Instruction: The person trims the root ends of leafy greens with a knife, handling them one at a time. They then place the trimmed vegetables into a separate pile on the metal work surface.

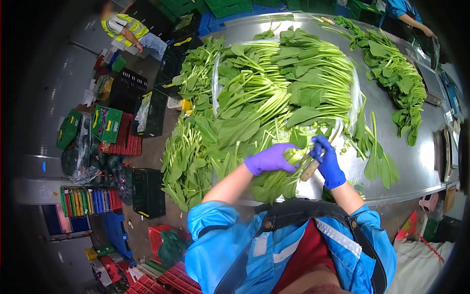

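Note:
My left hand, in a purple glove, is closed around the stems of a bunch of leafy greens, whose leaves hang down toward me. A knife with a wooden handle is gripped in my right hand, which wears a blue glove. Its curved blade points away from me, past the fingers. Right beside the cut stem ends, the right fingertips come close to the left hand. Just beyond both hands lies a big pile of leafy greens, with trimmed stem pieces scattered at its near side.
The metal table carries another row of greens on the right. More greens overhang its left edge. Black crates stand on the floor at left. A person in a yellow vest and another person's arm show at the back.

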`<state>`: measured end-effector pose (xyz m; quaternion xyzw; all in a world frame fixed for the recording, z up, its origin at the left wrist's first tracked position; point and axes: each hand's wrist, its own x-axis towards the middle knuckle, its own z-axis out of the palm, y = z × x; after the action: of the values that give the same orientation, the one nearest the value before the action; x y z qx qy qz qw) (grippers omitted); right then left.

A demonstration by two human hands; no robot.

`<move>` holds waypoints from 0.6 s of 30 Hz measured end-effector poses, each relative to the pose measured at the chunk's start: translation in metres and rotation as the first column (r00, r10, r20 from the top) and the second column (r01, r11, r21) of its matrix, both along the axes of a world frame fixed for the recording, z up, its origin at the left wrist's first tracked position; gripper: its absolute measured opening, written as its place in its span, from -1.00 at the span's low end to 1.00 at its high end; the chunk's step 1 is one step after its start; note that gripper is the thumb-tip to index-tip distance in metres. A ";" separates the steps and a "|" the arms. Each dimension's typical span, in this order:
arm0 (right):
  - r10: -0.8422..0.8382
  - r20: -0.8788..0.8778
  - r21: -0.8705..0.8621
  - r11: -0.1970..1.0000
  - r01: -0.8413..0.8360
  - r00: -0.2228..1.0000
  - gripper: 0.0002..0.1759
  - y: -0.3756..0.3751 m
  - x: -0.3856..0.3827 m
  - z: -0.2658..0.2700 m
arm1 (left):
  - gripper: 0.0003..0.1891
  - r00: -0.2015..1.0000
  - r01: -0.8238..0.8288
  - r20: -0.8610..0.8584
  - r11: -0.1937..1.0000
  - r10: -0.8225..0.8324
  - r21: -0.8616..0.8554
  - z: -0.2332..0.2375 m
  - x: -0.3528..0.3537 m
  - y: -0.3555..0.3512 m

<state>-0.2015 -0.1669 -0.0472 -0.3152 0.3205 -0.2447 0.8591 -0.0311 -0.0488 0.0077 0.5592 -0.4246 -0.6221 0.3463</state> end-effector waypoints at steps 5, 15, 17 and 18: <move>0.142 -0.444 -0.290 0.911 -0.291 0.885 -0.64 -0.042 -0.028 -0.014 | -0.15 0.845 -0.142 0.432 0.912 0.314 -0.385 -0.009 0.061 -0.021; 0.355 -0.494 -0.263 0.809 -0.525 0.794 -0.69 -0.024 -0.018 -0.010 | -0.47 0.131 0.172 0.961 0.949 0.245 -0.266 -0.075 0.100 -0.104; 0.316 -0.490 -0.311 0.807 -0.502 0.812 -0.72 -0.027 -0.016 -0.014 | -0.47 0.529 0.039 0.816 0.954 0.232 -0.297 -0.071 0.093 -0.099; 0.279 -0.485 -0.359 0.801 -0.479 0.829 -0.75 -0.029 -0.016 -0.017 | -0.39 0.522 0.016 0.830 0.971 0.194 -0.237 -0.076 0.093 -0.094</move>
<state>-0.2172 -0.1960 -0.0638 -0.6146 0.3528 -0.0617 0.7029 0.0615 -0.1431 -0.0685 0.7707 -0.5746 -0.2031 0.1860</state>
